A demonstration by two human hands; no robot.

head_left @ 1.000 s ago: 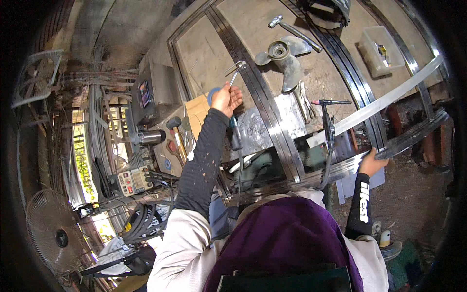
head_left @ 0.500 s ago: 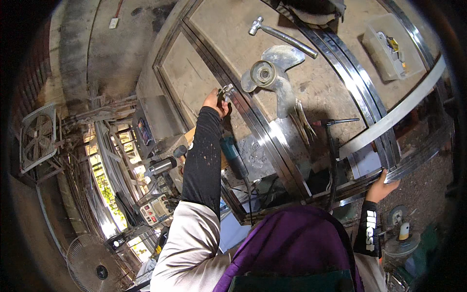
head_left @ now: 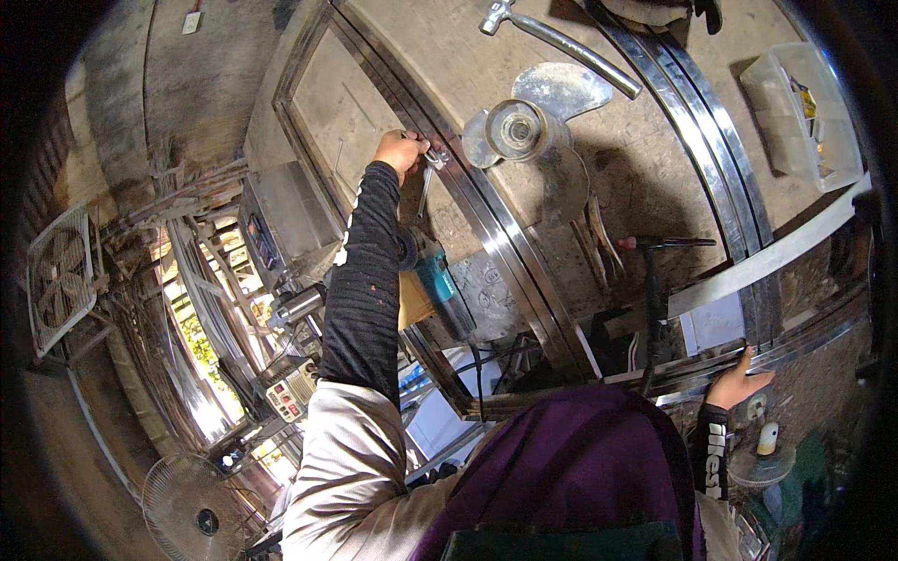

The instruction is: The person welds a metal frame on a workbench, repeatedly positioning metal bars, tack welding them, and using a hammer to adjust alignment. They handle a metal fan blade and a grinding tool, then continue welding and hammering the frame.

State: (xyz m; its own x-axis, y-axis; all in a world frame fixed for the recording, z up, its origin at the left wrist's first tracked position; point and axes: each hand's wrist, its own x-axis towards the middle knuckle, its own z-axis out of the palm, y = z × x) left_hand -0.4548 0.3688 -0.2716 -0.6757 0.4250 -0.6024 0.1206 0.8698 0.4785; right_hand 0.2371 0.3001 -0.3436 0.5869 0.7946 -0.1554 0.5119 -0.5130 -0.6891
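Note:
My left hand (head_left: 400, 154) reaches to the inner rail of the metal frame (head_left: 486, 229). Its fingers are pinched on a small shiny metal piece (head_left: 436, 160) at the rail, whose exact kind I cannot make out. A thin metal rod (head_left: 424, 192) hangs below these fingers. My right hand (head_left: 737, 381) rests against the frame's near right edge, thumb up and fingers stretched out. Just right of the rail, a grey three-bladed propeller (head_left: 514, 131) lies on the worktop. Nearer to me than my left hand is a teal angle grinder (head_left: 443, 292).
A hammer (head_left: 571, 53) lies beyond the propeller. A clear plastic bin (head_left: 795, 117) stands at the far right. A welding electrode holder (head_left: 669, 243) and its cable cross the frame's right part, near a flat metal bar (head_left: 720, 288). A fan (head_left: 192, 510) stands lower left.
My view has shifted, so the hammer, propeller and bin sit farther right. My left hand has turned, its fingers now pointing right at the rail. My right hand remains at the frame's edge.

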